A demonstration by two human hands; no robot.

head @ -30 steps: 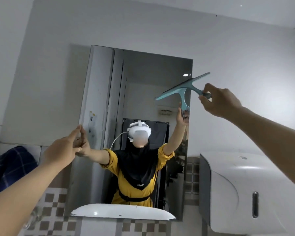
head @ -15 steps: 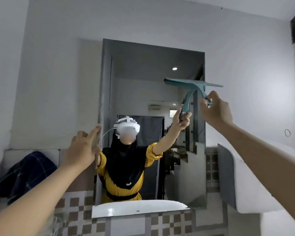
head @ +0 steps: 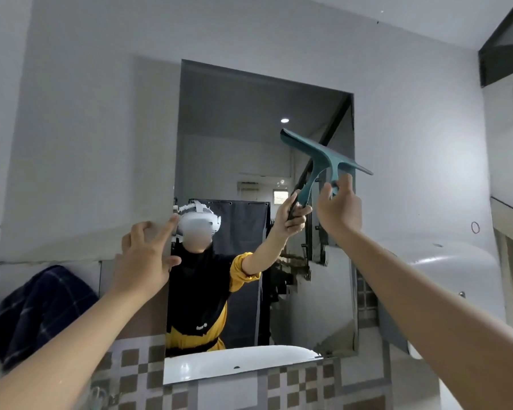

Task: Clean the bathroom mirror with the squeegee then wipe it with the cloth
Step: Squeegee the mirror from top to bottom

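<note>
Mirror (head: 234, 137): squeegee (head: 323, 156) above right hand (head: 339, 211)

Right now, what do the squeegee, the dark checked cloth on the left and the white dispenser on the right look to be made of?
Squeegee: teal moulded plastic, matte; one smooth even piece. Whether the blade edge is rubber cannot be told.
Cloth: soft woven fabric, navy with pale check lines; it lies in limp folds.
Dispenser: probably glossy white plastic; rounded shell with soft highlights.

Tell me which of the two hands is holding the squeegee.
The right hand: its fingers grip the handle of the teal squeegee raised at the mirror. The left hand holds nothing, fingers spread at the mirror's left edge.
</note>
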